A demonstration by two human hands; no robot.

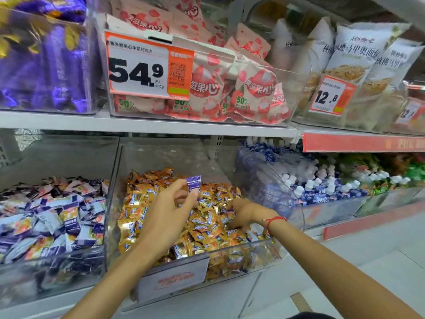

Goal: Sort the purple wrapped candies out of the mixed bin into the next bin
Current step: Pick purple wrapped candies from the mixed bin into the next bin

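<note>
My left hand (171, 203) pinches 1 purple candy (193, 183) above the mixed bin (161, 261); right hand (247, 214) fingers dig in the gold pile, grip unclear. Left purple-candy bin (53, 268) waits; more sorting likely remains.

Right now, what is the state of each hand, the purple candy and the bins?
Left hand: raised over the middle bin, pinching a purple candy.
Purple candy: held up, clear of the pile.
Right hand: down in the gold candies, fingers hidden.
Middle bin: heaped with gold candies.
Left bin: holds purple and white candies.
</note>
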